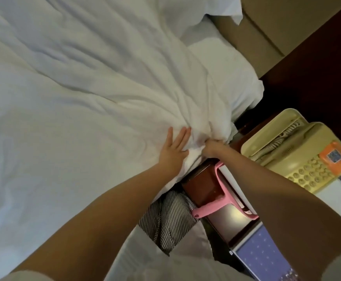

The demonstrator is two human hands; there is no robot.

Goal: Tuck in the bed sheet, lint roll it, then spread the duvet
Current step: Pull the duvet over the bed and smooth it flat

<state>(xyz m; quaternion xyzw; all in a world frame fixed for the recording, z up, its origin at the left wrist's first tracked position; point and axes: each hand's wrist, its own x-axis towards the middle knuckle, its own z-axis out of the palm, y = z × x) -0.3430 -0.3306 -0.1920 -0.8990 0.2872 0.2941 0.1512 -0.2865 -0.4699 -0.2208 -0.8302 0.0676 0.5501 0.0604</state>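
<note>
While the right hand [212,148] clenches a bunch of white bedding [84,98] at the bed's edge, the left hand [175,148] presses flat beside it.
Creases fan from the bunch, so a hard tug would likely drag the layer askew; sheet or duvet cannot be told. The right forearm passes over the pink lint roller [208,208] on the table [202,183], and a backward pull might knock it off.
</note>
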